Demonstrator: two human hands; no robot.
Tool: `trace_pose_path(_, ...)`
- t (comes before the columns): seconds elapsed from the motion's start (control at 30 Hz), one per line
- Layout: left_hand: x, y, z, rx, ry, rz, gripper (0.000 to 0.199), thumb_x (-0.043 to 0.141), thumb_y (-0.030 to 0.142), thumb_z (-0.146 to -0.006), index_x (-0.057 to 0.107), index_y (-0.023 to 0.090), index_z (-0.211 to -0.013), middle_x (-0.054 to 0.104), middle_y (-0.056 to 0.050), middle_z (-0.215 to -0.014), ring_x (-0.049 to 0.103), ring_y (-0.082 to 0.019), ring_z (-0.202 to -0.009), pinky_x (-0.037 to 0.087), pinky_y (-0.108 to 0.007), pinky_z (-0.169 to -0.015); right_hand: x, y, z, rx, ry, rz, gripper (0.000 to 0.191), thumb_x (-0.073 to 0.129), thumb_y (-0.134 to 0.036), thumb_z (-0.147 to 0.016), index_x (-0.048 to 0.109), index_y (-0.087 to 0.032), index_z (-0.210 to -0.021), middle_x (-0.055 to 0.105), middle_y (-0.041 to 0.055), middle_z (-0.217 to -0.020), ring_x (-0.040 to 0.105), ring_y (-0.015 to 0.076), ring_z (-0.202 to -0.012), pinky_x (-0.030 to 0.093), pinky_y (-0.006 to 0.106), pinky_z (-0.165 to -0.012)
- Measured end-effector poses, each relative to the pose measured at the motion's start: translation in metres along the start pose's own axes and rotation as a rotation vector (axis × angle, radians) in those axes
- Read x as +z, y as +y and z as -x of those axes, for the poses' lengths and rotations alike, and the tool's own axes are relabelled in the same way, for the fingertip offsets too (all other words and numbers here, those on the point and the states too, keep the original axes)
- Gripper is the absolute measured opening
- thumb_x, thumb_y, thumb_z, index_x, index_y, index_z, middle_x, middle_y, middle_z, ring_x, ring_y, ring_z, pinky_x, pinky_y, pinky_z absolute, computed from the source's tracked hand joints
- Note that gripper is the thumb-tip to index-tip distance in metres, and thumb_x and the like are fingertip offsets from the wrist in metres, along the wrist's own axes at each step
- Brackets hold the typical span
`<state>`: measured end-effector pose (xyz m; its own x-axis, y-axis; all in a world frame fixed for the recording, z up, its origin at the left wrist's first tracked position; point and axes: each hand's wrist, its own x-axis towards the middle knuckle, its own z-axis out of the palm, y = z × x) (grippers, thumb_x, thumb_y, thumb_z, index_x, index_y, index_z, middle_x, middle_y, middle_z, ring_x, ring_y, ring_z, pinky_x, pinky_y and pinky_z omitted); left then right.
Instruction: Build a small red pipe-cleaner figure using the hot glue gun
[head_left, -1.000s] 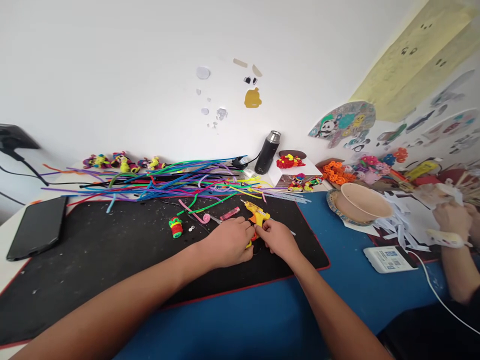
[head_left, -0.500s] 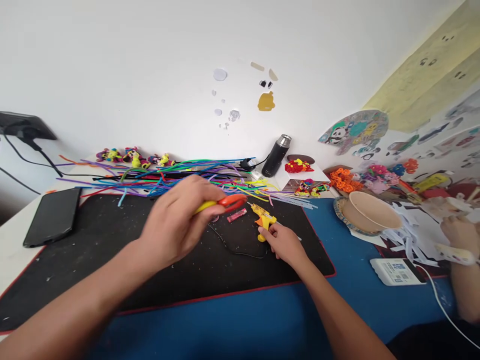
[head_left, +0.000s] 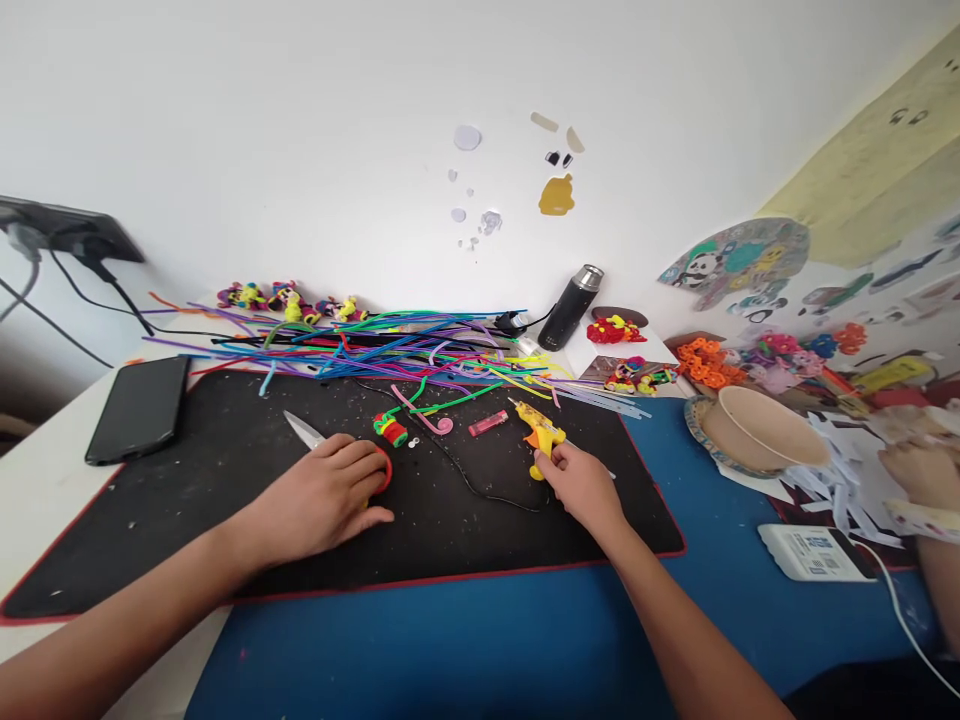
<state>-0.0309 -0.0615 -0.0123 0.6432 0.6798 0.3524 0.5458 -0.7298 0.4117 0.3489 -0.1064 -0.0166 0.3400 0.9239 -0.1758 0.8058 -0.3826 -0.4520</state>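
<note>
Silver-bladed scissors (head_left: 303, 430) with red-and-yellow handles moved left.

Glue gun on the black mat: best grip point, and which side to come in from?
I'd grip the yellow glue gun by its handle, coming from the near side, where the right hand touches it. The handle points toward the person, while the nozzle points away and left, so this approach should keep fingers clear of the tip.

The left hand (head_left: 337, 490) hides much of the scissors (head_left: 302, 430); the right edge cuts off a co-worker's arm (head_left: 942, 590).
</note>
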Motion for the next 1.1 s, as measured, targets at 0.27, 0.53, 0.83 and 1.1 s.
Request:
trace_pose_path(0.27, 0.039, 0.09, -0.057, -0.172, -0.191, 0.501, 0.032, 0.057, 0.038, -0.103, 0.074, 0.022, -0.126, 0.078, -0.011, -0.121, 0.071, -0.027, -0.108, 0.056, -0.044, -0.1, 0.005, 0.012, 0.004, 0.007, 0.026, -0.132, 0.039, 0.053, -0.055, -0.095, 0.053, -0.025, -0.07, 0.058, -0.0028, -0.052, 0.054, 0.0167, -0.045, 0.031, 0.027, -0.049)
trace_pose_path(0.53, 0.114, 0.125, -0.121, -0.681, -0.382, 1.416, 0.049, 0.069, 0.062, -0.092, 0.073, 0.013, -0.098, 0.074, -0.009, -0.093, 0.072, -0.018, -0.083, 0.06, -0.035, -0.083, 0.015, 0.013, 0.034, -0.063, 0.094, -0.483, 0.042, 0.058, -0.062, -0.093, 0.047, -0.027, -0.073, 0.047, -0.0064, -0.051, 0.045, 0.0141, -0.043, 0.036, 0.027, -0.045)
trace_pose_path(0.83, 0.096, 0.113, -0.107, -0.664, -0.151, 1.513, 0.054, 0.089, 0.06, -0.073, 0.072, 0.014, -0.095, 0.067, -0.003, -0.083, 0.063, -0.012, -0.07, 0.051, -0.027, -0.07, 0.021, -0.01, 0.042, -0.157, -0.156, -0.949, 0.05, 0.07, -0.071, -0.09, 0.061, -0.021, -0.092, 0.051, -0.0084, -0.047, 0.039, 0.0081, -0.035, 0.028, 0.02, -0.037)
trace_pose_path(1.1, 0.077, 0.114, -0.094, -0.592, -0.129, 1.476, 0.057, 0.086, 0.065, -0.076, 0.073, 0.013, -0.094, 0.069, -0.004, -0.089, 0.064, -0.014, -0.075, 0.054, -0.028, -0.07, 0.03, -0.022, 0.045, -0.138, -0.298, -1.151, 0.049, 0.085, -0.064, -0.082, 0.063, -0.021, -0.094, 0.05, -0.0105, -0.051, 0.036, 0.0049, -0.036, 0.03, 0.016, -0.034)
